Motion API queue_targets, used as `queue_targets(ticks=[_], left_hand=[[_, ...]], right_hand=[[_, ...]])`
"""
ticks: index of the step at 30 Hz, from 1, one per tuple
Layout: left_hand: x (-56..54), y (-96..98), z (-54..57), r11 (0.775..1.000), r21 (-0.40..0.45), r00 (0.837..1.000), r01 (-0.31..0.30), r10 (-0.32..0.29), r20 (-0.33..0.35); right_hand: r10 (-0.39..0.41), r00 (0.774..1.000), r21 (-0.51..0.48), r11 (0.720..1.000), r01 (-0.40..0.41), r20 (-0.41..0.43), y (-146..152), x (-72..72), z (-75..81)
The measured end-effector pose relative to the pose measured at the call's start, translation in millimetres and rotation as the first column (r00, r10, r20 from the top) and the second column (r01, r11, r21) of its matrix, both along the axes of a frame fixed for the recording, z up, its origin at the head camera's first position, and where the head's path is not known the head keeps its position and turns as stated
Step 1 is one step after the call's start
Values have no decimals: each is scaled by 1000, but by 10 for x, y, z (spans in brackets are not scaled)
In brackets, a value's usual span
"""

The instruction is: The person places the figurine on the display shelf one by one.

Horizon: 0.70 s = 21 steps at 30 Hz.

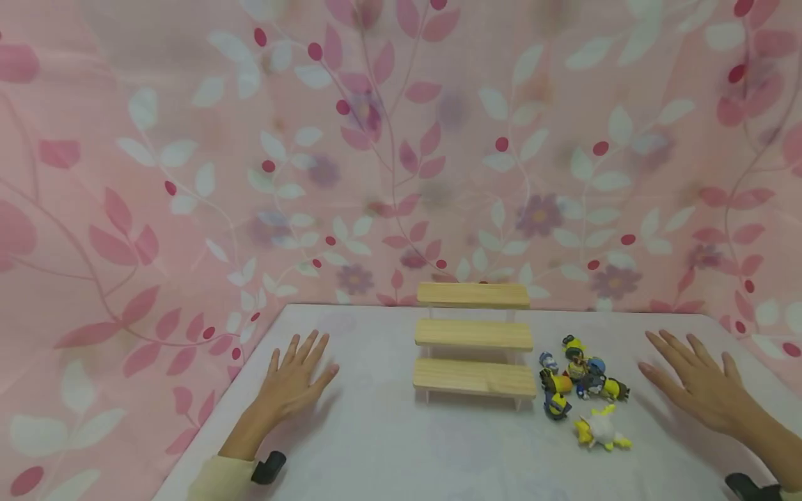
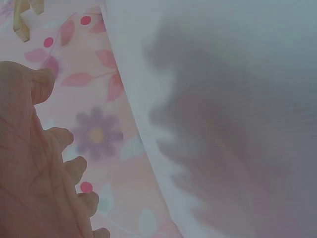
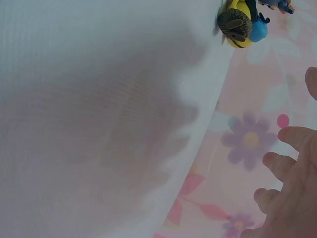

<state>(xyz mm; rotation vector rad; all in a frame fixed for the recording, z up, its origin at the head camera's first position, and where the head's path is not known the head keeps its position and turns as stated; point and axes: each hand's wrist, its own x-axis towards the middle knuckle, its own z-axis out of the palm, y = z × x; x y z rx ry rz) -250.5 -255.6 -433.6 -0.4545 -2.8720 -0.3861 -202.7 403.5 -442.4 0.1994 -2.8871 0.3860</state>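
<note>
My left hand (image 1: 292, 383) is held over the left side of the white table with its fingers spread, holding nothing. On the right, my right hand (image 1: 702, 381) hovers with straight fingers and is likewise without any object. Nearest to it lies a heap of small toy figures (image 1: 589, 376), mostly yellow, black, grey and blue. A white and yellow figure (image 1: 603, 428) lies in front of that heap. In the right wrist view, a yellow figure with a brown head (image 3: 235, 24) shows at the top, away from the fingers (image 3: 280, 166). The left palm (image 2: 29, 158) shows in the left wrist view.
A three-tier wooden step rack (image 1: 474, 337) on clear supports stands between the hands, just left of the figures. The white table (image 1: 363, 445) ends at the back against a pink floral cloth (image 1: 401, 153), which also hangs along the left side.
</note>
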Motion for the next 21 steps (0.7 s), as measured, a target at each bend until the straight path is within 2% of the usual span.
queue_targets(ticks=[3,10,12,15,21], left_hand=[[-4,21,9,1000,12,1000,10,-10,-14],[-47,101,8,1000,-3,1000,22,-22,14],[-65,131,3,999,1,999,36,-36,3],[-93,182,7,998,14,998,65,-65,-22],[-146,367,55,984,102,988,149,-144,-56]], right_hand=[[-2,1000,-1,1000,2,-3,-4,8,-3],[-10,1000,-8,1000,9,-16,-26,20,-2],[-10,1000,-11,1000,10,-17,-36,19,-3],[4,1000,-23,1000,-5,-25,-42,27,-12],[17,1000,-37,999,-18,-22,-30,50,-73]])
